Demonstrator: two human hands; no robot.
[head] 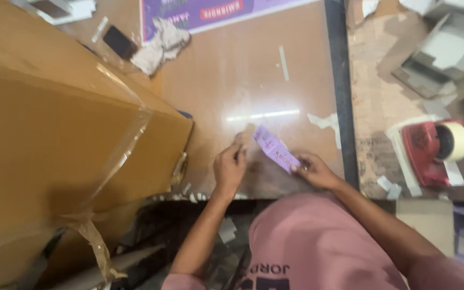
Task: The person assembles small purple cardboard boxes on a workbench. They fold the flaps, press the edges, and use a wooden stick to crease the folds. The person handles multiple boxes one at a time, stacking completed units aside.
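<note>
Two bare hands work at the near edge of a shiny brown desk point(232, 80). The left hand point(229, 167) rests on the desk with its fingers curled in close. Its fingertips pinch one end of a thin strip that pokes up toward the middle of the desk. I cannot tell what the strip is made of.

The right hand point(313, 171) lies just beside it, nearer the desk's right edge. Its fingers are narrow and press on the low end of a small purple label point(275, 149). The label lies slanted on the desk, between the two hands, close to the near edge. It has small print on it.

A big brown box point(55, 156) fills the left side. Clear tape runs over it, and a loose bit of tape hangs down at its near corner. A crumpled paper point(161, 44) lies near the far edge, with a dark phone point(118, 41) just beside it. A purple poster point(210, 12) sits at the far edge. Small white scraps point(326, 122) lie near the right edge.

Past the desk's right edge, a red tape holder point(430, 150) with a roll of tape sits on a messy floor. Grey card pieces point(447, 48) lie well apart from it. The person wears a pink shirt point(312, 241).
</note>
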